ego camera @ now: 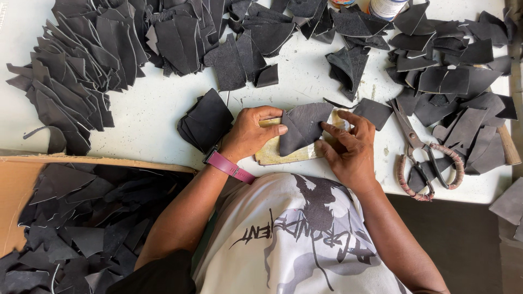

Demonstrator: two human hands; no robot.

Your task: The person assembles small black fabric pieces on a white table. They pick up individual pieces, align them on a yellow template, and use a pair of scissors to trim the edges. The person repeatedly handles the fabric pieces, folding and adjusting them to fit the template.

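My left hand (251,132) and my right hand (348,149) press on a black leather piece (303,126) that lies on a small pale wooden board (271,155) at the near edge of the white table (152,114). The left thumb and fingers pinch the piece's left edge. The right fingers hold down its right edge. A pink watch strap circles my left wrist. A neat stack of black leather pieces (206,121) sits just left of my left hand.
Large scissors with wrapped handles (422,158) lie to the right. Heaps of black leather offcuts (81,60) cover the table's back and right side (457,92). A cardboard box (16,185) at lower left holds more black scraps. A can (385,7) stands at the far edge.
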